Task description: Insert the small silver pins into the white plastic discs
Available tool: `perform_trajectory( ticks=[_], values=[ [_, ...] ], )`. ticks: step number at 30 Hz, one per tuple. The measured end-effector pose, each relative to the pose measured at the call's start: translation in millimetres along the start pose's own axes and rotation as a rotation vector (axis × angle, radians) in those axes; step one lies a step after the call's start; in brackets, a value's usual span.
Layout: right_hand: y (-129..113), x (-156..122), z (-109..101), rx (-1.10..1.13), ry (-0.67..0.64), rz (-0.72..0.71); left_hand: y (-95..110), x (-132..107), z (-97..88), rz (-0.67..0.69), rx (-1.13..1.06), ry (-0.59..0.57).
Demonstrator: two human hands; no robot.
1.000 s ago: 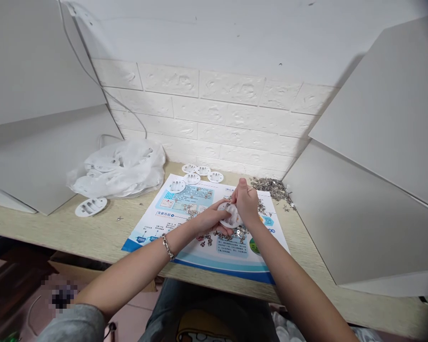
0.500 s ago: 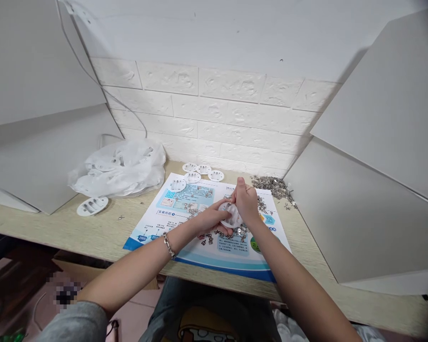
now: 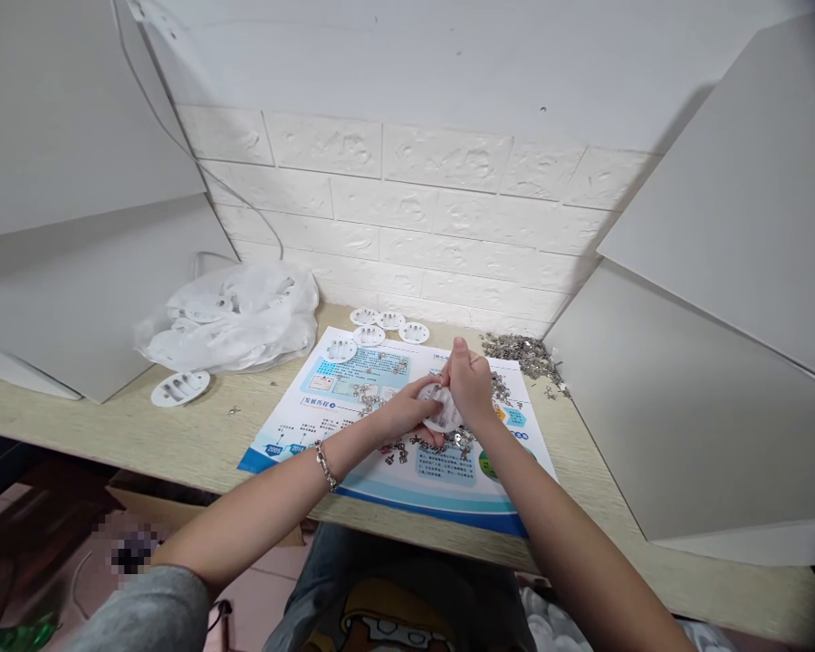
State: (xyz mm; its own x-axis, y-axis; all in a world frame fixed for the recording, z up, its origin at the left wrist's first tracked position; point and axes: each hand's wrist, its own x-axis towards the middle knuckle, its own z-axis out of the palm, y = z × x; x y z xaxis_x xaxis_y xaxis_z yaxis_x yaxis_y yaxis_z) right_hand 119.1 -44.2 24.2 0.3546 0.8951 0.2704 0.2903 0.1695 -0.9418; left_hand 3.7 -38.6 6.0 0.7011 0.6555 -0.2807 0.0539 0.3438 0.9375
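One white disc is held above the printed sheet and is taken here as the clock centre. It is pinched by the left hand, thumb laid across the upper face and fingers beneath, presumably so that the face is kept upward and steady. The right hand is curled closed at the rim at 2 o'clock, thumb raised; whether anything is gripped within it cannot be told. Loose metal parts are strewn on the sheet about the hands, probably so that they are kept within short reach; a denser heap is banked farther out at 2 o'clock. Five similar discs are laid between 10 and 11 o'clock, likely to be kept apart from the hands. A single disc is placed at 9 o'clock, and a plastic bag at 10. The held disc is seen as round and pale, with greyish markings partly covered by the thumb; finer detail cannot be made out.
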Motion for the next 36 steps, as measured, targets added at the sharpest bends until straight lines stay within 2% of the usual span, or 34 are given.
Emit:
perform_trajectory(
  ticks=[5, 12, 28, 36],
  values=[
    [0.6, 0.0, 0.3, 0.030, -0.003, -0.008, -1.4, 0.9, -1.0, 0.012, 0.017, 0.002],
    [2.4, -1.5, -0.4, 0.118, 0.056, -0.029, -1.3, 1.9, -1.0, 0.032, 0.025, 0.024],
    [0.4, 0.5, 0.2, 0.037, 0.062, 0.050, -2.4, 2.4, -2.2, 0.032, 0.075, 0.010],
    [2.2, -2.3, 2.1, 0.037, 0.031, -0.009, 3.2, -1.4, -0.6, 0.025, 0.104, 0.049]
  ],
)
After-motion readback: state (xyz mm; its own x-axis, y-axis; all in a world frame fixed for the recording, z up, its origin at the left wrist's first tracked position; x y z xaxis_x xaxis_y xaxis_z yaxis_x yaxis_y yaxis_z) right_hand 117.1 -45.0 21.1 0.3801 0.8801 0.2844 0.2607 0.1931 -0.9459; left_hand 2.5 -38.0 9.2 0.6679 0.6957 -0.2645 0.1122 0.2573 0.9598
